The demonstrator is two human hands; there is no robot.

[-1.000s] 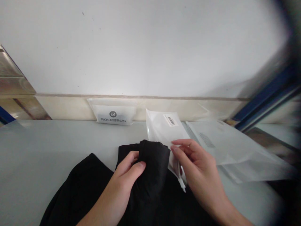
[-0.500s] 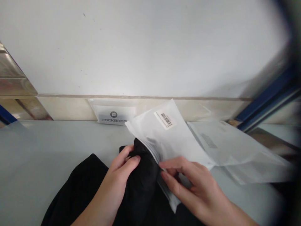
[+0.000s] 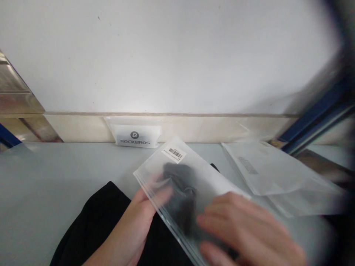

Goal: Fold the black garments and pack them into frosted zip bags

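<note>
A frosted zip bag (image 3: 213, 181) with a barcode label lies slanted in front of me. Its open edge faces lower left. My left hand (image 3: 145, 203) reaches in through that edge, and its fingers show dimly through the plastic, closed on a bunched part of a black garment (image 3: 91, 218). The dark bunch shows inside the bag, while the rest of the cloth spreads below and to the left, outside it. My right hand (image 3: 241, 229) is over the bag's lower right part, smeared by motion; its grip is unclear.
A bag printed ROCKBROS (image 3: 134, 142) leans on the wall at the back of the grey table (image 3: 55, 166). More frosted bags (image 3: 266, 170) lie at the right, near a blue frame post (image 3: 318, 114).
The bag has come left and down over my left hand and the bunched black cloth. My right hand has moved to the right and a little lower, and is now blurred.
</note>
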